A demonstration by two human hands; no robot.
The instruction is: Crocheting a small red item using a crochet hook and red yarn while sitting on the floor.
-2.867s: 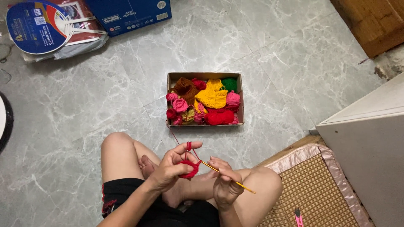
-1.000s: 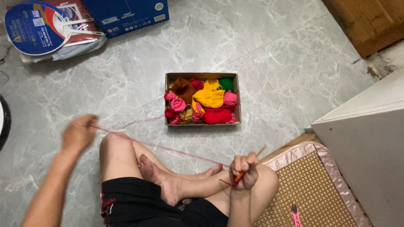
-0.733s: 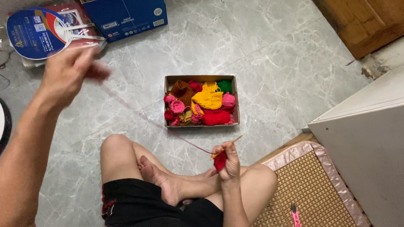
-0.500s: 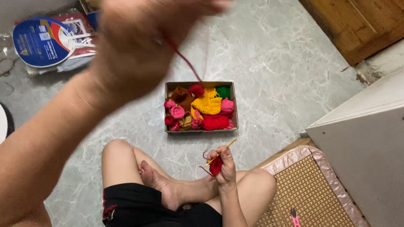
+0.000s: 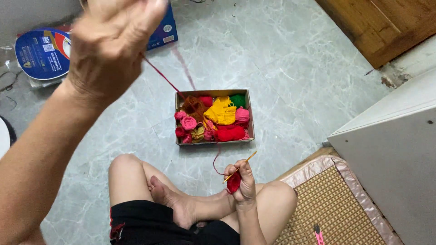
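**Red yarn drawn up high, hook and piece held low**

From my remote seat I am watching the view from left to right. At the far left, a blue round package (image 5: 42,53) is lying on the grey marble-look floor (image 5: 290,59). The left hand (image 5: 111,43) is filling the upper left of the view, raised close to the camera and blurred; its fingers are looking bunched together at the top, and I am seeing a red yarn strand (image 5: 164,79) running from under it, though I cannot tell exactly how the fingers are pinching it. The strand is slanting down to the right toward a cardboard box (image 5: 213,142) that is sitting on the floor ahead of the crossed legs, and it is holding yarn pieces in red, pink, yellow, green and brown. Below the box, the right hand (image 5: 244,181) is resting over the right knee, its fingers closed on a small red crochet piece (image 5: 233,182) and a slim yellow crochet hook (image 5: 240,166), which is pointing up to the right. Further right, a woven mat (image 5: 327,208) with a pink border is lying beside a white cabinet (image 5: 390,149), and a small pink tool (image 5: 318,235) is lying on the mat.
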